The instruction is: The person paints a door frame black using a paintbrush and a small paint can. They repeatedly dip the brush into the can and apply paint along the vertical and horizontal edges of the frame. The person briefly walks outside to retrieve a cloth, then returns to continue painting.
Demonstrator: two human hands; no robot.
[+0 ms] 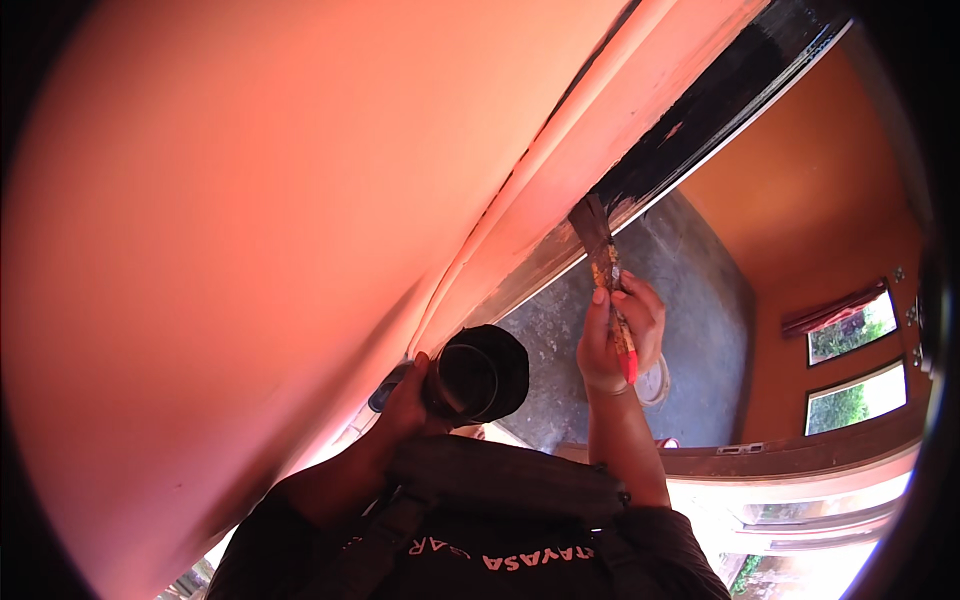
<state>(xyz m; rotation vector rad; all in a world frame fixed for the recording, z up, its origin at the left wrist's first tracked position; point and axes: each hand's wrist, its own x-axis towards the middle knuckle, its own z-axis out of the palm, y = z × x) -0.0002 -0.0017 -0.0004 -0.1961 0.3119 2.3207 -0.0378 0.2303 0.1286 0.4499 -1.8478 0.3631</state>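
Note:
My right hand (pixel 630 335) is closed round the red-tipped, paint-spattered handle of a paintbrush (pixel 606 262). The dark bristles rest against a long frame board (pixel 690 120) that runs diagonally along the wall. Above the brush the board is glossy black; below it the surface looks brownish and dull. Lower down, my left hand (pixel 405 402) grips a round dark paint can (pixel 480 375) from its left side, with the open mouth facing up. Its inside is dark, so the paint level cannot be made out.
A salmon-coloured wall (pixel 270 200) fills the left side, close to my left arm. Beyond the board lie a grey floor (pixel 690 270) and an orange wall (pixel 820 170) with windows (pixel 852 330). A pale round object (pixel 655 381) stands on the floor behind my right wrist.

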